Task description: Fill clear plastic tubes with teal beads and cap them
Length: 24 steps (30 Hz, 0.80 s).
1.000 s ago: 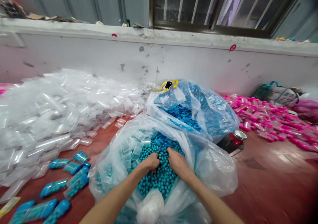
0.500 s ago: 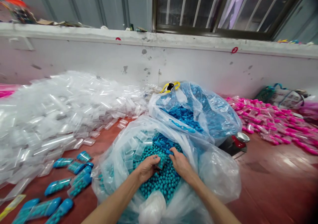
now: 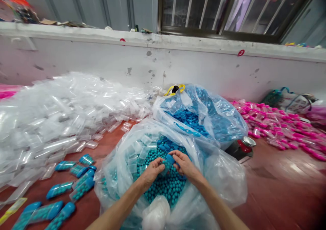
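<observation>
Over an open plastic bag (image 3: 119,155) of teal beads (image 3: 165,189), my two hands meet. Fingers of my left hand (image 3: 152,172) close on a small clear case (image 3: 166,166) with teal beads in it. My right hand (image 3: 183,165) pinches a blue cap (image 3: 170,158) against the case's upper right end; whether it is seated I cannot tell. Flat clear empty cases (image 3: 139,152) lie on the beads at the left inside the bag. More blue caps (image 3: 161,145) rest on the beads behind my hands.
Bead-filled cases with blue caps (image 3: 61,190) lie on the red surface (image 3: 102,148) at left. Behind them rises a heap of clear cases (image 3: 68,111). A second bag (image 3: 221,121) holds blue caps. Pink-capped cases (image 3: 282,124) are heaped at right, near a red-and-silver jar (image 3: 247,143).
My right hand has brought a blue cap leftward from the caps in the bag to the end of the case. My left hand still holds the case, in nearly the same place.
</observation>
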{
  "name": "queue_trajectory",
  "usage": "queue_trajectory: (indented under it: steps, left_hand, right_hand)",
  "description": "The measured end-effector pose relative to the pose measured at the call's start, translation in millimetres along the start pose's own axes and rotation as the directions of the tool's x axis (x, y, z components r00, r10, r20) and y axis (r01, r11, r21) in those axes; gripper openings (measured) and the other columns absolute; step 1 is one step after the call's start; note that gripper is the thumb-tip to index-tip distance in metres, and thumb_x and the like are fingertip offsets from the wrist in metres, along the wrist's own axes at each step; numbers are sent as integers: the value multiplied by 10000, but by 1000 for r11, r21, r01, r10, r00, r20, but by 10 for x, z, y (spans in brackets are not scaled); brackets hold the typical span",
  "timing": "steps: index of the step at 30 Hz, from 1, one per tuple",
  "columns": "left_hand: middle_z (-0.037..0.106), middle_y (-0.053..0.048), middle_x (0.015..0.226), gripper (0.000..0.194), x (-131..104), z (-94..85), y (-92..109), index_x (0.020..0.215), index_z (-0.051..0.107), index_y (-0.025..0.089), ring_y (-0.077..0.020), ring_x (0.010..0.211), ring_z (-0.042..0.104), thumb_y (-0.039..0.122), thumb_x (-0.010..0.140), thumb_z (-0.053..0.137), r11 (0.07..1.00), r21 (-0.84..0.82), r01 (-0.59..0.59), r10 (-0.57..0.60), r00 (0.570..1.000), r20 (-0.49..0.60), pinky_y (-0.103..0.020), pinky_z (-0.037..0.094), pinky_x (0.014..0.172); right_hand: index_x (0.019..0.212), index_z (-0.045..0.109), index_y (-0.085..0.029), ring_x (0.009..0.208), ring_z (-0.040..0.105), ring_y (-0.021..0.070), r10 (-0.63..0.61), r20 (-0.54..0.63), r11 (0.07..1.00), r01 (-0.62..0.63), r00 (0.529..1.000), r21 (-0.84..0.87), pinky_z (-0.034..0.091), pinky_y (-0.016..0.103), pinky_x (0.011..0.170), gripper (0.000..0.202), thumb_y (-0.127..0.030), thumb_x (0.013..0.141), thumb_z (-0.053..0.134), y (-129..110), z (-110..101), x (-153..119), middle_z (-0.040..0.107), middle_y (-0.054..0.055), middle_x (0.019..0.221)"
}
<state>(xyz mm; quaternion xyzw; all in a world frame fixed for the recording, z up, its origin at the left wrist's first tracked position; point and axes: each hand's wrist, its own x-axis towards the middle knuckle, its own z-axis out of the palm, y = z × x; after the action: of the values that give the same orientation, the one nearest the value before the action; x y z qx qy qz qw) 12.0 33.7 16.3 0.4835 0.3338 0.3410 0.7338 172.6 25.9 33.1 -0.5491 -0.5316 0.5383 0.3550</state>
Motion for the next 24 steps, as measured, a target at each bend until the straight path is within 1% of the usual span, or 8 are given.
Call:
queue_trajectory:
  steps: [3,5,8,10,14,20,22,24]
  left_hand:
    - [567,11,605,408,-24,18,16,782,516,143,-84,539,459,499,626,639,998,42,-37,36,999,18,-213,299,540]
    - [561,14,612,431,-36,27,4,792,498,149,-90,513,487,523,623,627,998,58,-7,7,1000,3,-212,318,505]
    - [557,18,619,455,-63,54,-38,787,462,160,-97,455,517,551,613,618,998,22,52,-51,998,-22,-209,334,438]
    - [551,29,600,463,-91,87,-62,818,449,163,-97,425,523,543,617,621,998,-24,60,-60,998,-20,-204,347,413]
    - [544,53,616,590,-151,176,-63,1053,412,174,-81,366,503,506,623,641,994,-101,44,-50,997,-54,-200,360,374]
    - [497,81,573,786,-194,286,-4,1234,323,172,-81,332,483,478,599,671,983,-176,49,-76,985,-152,-207,372,345]
    - [498,81,559,763,-202,288,25,1216,343,156,-69,318,457,459,600,675,977,-210,38,-75,982,-171,-200,370,332]
    - [526,66,565,724,-215,265,51,1187,364,142,-65,324,451,437,605,678,969,-242,42,-82,984,-159,-192,368,326]
  right_hand:
    - [952,494,-205,321,222,76,25,5,999,-25,1000,-46,199,189,343,255,-344,832,317,-93,-18,-31,286,-112,408]
    - [937,534,-201,381,324,86,-72,29,983,76,997,-169,284,198,401,249,-331,828,352,-153,-26,-70,363,-86,452]
    - [940,583,-209,590,484,115,-225,75,909,237,972,-342,392,230,583,243,-317,826,397,-211,-31,-132,542,-24,661]
    - [944,595,-211,624,505,122,-227,79,891,240,971,-386,403,230,601,258,-312,842,380,-211,-22,-161,563,-14,693]
    - [946,569,-208,459,423,103,-185,-22,922,166,982,-349,357,211,460,284,-312,872,316,-132,42,-184,480,-43,567]
    - [686,449,-204,542,419,110,-368,-201,878,269,908,-397,337,221,528,254,-318,876,325,-70,200,-271,425,-45,580]
    - [713,447,-206,544,431,111,-375,-196,885,286,906,-368,341,220,537,233,-315,878,325,-91,226,-329,437,-43,589]
    - [807,458,-209,517,447,112,-319,-126,917,272,939,-292,357,215,533,188,-307,880,317,-118,228,-391,445,-53,560]
